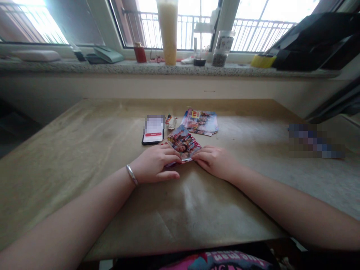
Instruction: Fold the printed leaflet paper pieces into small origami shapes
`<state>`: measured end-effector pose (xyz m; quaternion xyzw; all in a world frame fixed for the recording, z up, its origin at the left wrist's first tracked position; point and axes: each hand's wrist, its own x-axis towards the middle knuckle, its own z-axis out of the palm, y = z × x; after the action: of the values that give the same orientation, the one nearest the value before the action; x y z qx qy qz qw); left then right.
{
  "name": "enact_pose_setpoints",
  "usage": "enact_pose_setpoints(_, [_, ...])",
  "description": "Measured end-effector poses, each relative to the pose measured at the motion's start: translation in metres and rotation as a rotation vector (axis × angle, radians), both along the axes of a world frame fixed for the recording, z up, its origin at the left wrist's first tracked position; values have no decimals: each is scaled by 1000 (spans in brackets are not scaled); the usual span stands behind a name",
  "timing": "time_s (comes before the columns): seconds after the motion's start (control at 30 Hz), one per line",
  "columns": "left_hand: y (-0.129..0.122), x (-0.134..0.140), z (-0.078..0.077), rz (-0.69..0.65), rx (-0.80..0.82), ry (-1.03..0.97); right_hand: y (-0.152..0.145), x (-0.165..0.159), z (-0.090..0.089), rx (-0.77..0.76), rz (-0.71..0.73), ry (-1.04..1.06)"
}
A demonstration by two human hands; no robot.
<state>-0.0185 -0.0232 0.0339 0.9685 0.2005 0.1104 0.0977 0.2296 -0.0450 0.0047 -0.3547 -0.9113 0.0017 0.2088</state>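
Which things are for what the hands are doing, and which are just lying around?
Being used:
- colorful printed paper, under the left hand and right hand
- probably the stack of similar sheets

Seemingly just lying around:
- phone
- crumpled wrapper
- red container on the windowsill

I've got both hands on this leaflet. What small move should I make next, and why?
Perhaps press along the leaflet's near edge: fingers of your left hand and right hand both rest there, and the phone sits beyond that edge.
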Motion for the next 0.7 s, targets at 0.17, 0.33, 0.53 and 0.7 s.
enact_pose_setpoints(0.17, [-2, 4, -1, 95, -11, -28, 2, 1, -2, -19, 73, 21])
enact_pose_setpoints(0.33, [-1, 7, -3, 204, -44, -73, 3, 1, 0, -47, 66, 44])
enact_pose_setpoints(0.53, [3, 6, -7, 289, -62, -47, 1, 1, 3, -84, -63, 6])
enact_pose_setpoints(0.7, [4, 5, -6, 305, 29, 15, 3, 2, 1, -49, -60, -20])
